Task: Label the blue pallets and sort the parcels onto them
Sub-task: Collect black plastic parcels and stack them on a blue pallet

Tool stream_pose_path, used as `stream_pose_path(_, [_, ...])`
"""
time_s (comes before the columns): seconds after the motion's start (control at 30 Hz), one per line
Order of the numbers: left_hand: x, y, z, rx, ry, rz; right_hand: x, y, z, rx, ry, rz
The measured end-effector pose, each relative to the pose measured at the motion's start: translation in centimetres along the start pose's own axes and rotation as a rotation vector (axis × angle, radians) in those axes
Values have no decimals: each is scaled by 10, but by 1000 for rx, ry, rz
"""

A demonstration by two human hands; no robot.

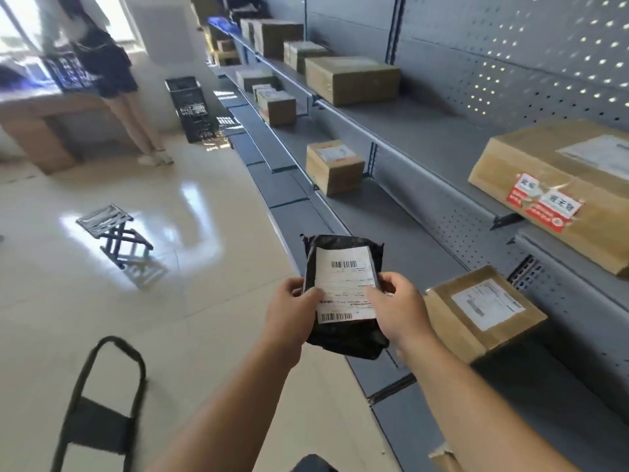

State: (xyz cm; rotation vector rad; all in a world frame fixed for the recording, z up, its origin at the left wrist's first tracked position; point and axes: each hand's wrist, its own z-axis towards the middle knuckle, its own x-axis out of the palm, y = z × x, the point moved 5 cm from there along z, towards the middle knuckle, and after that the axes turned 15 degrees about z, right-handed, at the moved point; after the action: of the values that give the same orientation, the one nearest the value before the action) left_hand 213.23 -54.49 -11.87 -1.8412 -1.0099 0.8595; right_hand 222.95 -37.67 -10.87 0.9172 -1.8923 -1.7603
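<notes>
Black plastic wraps the soft parcel that the person holds up in front of the chest, over the edge of the lowest tier of the grey metal shelving and touching none of it. The left hand grips the parcel's left edge and the right hand its right edge. On each, the fingers are curled behind the bag and the thumb is pressed on the front, at the sides of the white shipping label. The bag is tilted so the label faces the camera with its barcodes uncovered, which looks like a hold for reading the address before choosing a destination. Two hands suit a limp bag, which would fold over if held by one edge. A labelled cardboard box lies on the shelf just beside the right wrist, and a larger taped box sits on the tier above, both label-up, probably so they can be read where they lie. A folding stool stands well apart on the tiled floor. No blue pallet can be plainly made out, so the sorting of this parcel seems not yet done.
</notes>
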Motion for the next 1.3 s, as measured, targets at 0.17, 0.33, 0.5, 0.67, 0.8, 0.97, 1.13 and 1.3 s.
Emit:
stream_pose_path(0.17, [-93,-18,47,11,-92,-68,107,34,33,-26,68,62])
stream_pose_path(0.33, [-170,-34,89,33,-177,-129,196,55,61,-30,153,143])
stream_pose_path(0.5, [-211,-40,137,9,-218,-178,259,65,102,-10,214,146])
stream_pose_path(0.67, [-236,-53,204,-26,-282,-225,314,70,166,-3,271,155])
stream_pose_path(0.8, [-248,-78,266,-37,-366,-230,360,81,233,-16,324,156])
stream_pose_path(0.97, [-270,-125,335,-34,-468,-233,414,115,316,-25,444,160])
stream_pose_path(1.13, [-300,-155,397,-30,-544,-274,473,137,384,-10,525,168])
stream_pose_path(1.3, [-346,-172,459,-39,-592,-313,545,152,434,11,592,157])
